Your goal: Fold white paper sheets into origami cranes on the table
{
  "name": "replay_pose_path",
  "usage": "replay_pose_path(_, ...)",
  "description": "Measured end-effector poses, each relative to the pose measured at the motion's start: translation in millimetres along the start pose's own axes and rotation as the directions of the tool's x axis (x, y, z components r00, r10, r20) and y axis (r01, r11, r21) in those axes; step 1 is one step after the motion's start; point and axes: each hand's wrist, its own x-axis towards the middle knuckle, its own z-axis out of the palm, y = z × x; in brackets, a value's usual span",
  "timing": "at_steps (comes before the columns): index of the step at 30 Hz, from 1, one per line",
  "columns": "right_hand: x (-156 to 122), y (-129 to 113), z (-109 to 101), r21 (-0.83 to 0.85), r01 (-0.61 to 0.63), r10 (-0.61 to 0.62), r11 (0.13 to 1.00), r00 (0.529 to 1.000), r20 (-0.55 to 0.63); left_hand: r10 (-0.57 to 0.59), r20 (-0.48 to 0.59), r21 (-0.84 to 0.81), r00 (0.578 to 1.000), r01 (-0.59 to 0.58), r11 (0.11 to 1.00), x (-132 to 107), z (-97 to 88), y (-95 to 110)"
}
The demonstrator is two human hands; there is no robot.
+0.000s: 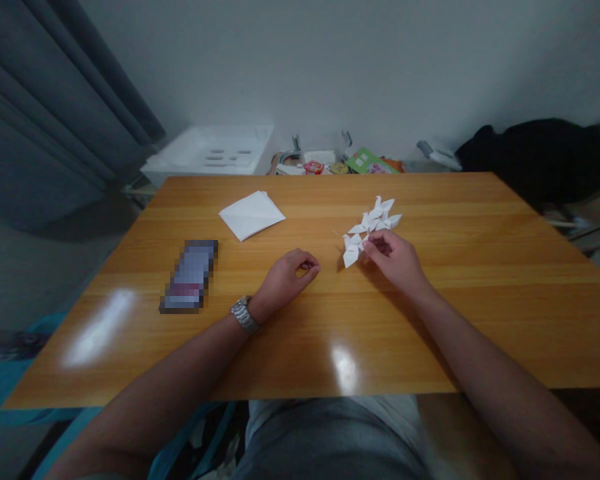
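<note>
White folded paper cranes [379,213] stand in a small group on the right half of the wooden table. My right hand [397,260] pinches one white paper crane [351,252] by its edge between thumb and fingers, at the near side of that group. To its left, my left hand [287,280] rests just over the tabletop with a metal watch on its wrist. Its fingers are curled and the thumb meets the fingertips in a loop, with nothing seen in them. Beyond this hand lies a stack of white paper squares [253,216].
A blurred-out phone [190,277] lies at the left of the wooden table [300,353]. Behind the table's far edge are a white plastic tray [215,150], a green booklet [370,162] and small clutter. Dark cloth [535,157] is heaped at the far right.
</note>
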Motion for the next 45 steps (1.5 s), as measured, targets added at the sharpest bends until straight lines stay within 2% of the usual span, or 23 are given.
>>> replay_pose_path(9,0.6,3.0,-1.6,-0.038,0.000,0.001,0.999,1.000,0.021,0.008,-0.002,0.012,1.000,-0.008,1.000,0.1,0.3,0.0)
replay_pose_path(16,0.3,-1.7,-1.7,-0.017,-0.001,0.000,1.000,1.000,-0.019,0.005,-0.014,0.022,1.000,-0.005,1.000,0.1,1.7,-0.9)
replay_pose_path(23,1.1,11.3,3.9,-0.025,0.011,-0.009,1.000,0.998,0.058,0.010,-0.003,0.025,1.000,-0.010,1.000,0.5,0.7,0.9)
replay_pose_path(28,4.4,15.6,4.1,-0.055,-0.026,0.026,0.998,1.000,-0.008,-0.005,-0.002,0.031,1.000,0.005,0.999,0.6,0.9,1.8)
replay_pose_path(35,12.7,17.6,4.9,-0.100,-0.018,0.008,0.995,0.995,-0.101,-0.010,-0.002,0.012,1.000,0.010,1.000,0.1,-0.2,4.3)
replay_pose_path(45,15.4,13.2,5.8,-0.112,-0.040,0.029,0.993,0.995,-0.098,-0.017,0.002,0.020,1.000,0.017,1.000,0.3,-1.2,7.2)
